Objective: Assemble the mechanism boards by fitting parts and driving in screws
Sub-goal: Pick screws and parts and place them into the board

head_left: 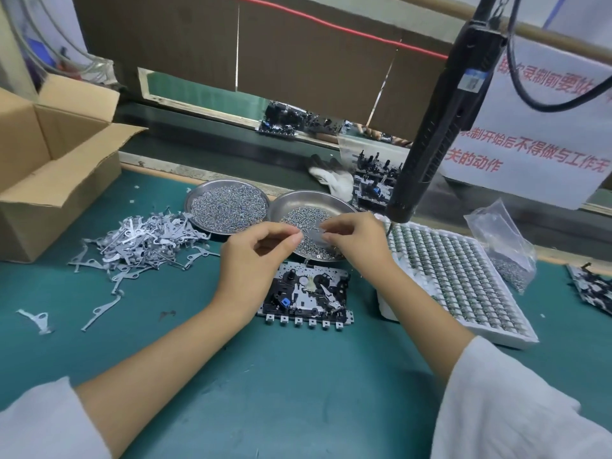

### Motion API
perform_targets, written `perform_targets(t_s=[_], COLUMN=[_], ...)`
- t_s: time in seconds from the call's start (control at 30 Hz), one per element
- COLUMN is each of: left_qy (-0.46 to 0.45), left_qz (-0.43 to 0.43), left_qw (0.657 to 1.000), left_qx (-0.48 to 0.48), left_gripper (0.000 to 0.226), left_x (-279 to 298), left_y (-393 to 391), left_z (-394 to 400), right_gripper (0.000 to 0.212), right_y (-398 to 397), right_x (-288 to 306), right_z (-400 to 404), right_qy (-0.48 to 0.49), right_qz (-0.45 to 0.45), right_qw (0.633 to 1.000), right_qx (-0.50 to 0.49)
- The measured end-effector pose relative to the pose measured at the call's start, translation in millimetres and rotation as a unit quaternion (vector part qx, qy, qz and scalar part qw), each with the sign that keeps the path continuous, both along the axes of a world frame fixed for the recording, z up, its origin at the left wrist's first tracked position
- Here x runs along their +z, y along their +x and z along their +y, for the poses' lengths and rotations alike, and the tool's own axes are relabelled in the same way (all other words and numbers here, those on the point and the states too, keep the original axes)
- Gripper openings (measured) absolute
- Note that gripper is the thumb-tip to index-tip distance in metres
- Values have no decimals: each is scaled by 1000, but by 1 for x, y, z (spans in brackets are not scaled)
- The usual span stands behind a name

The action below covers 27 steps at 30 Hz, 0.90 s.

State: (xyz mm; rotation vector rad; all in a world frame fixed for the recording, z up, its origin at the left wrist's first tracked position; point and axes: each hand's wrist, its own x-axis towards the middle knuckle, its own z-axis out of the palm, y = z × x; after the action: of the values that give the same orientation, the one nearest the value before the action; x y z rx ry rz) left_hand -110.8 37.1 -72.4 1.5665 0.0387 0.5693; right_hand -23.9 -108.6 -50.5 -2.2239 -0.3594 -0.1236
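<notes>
Just below both hands [311, 240], mechanism board [306, 293], fingertips pinched together, contents unclear.

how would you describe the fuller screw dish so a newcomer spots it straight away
On the green mat, right of the cardboard box, two round steel dishes sit together. It is the left dish, beside the metal levers; screws hide its bottom, unlike the right dish.

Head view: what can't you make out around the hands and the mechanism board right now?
- Whatever the left hand and right hand pinch: too small and blurred.
- Far edge of the mechanism board: covered by both hands.
- Screwdriver bit: hidden behind the right hand.
- Right screw dish: near part hidden by the hands.
</notes>
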Motion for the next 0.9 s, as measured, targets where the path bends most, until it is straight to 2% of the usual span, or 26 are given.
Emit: perform_targets(t_s=[0.07, 0.13, 0.17, 0.23, 0.3, 0.4, 0.5, 0.9], left_qy=[15, 26, 27, 22, 12, 15, 10, 7], left_qz=[2, -3, -9, -31, -60, -93, -106, -114], left_qw=[1000, 1000, 1000, 999, 998, 994, 993, 989], left_qx=[-3, -4, -5, -13, -30, -51, -55, -89], left_gripper=[12, 13, 13, 12, 13, 16, 18, 19], left_x=[0, 0, 1, 3, 5, 3, 1, -2], left_y=[-1, -2, -3, -4, -6, -7, -6, -5], left_z=[-1, -1, -1, -3, -5, -9, -10, -10], right_gripper=[18, 15, 16, 19, 20, 17, 17, 15], right_y=[-5, -15, -23, -38, -51, -64, -70, -72], right_x=[3, 9, 12, 15, 13, 7, 1, -1], right_z=[-2, -5, -7, -10, -11, -8, -6, -10], right_qy=[42, 140, 214, 366, 441, 490, 519, 517], right_qz=[14, 60, 99, 195, 256, 278, 274, 274], right_qw=[999, 988, 971, 907, 855, 819, 803, 802], right_qx=[4, 17, 31, 70, 100, 112, 107, 119])
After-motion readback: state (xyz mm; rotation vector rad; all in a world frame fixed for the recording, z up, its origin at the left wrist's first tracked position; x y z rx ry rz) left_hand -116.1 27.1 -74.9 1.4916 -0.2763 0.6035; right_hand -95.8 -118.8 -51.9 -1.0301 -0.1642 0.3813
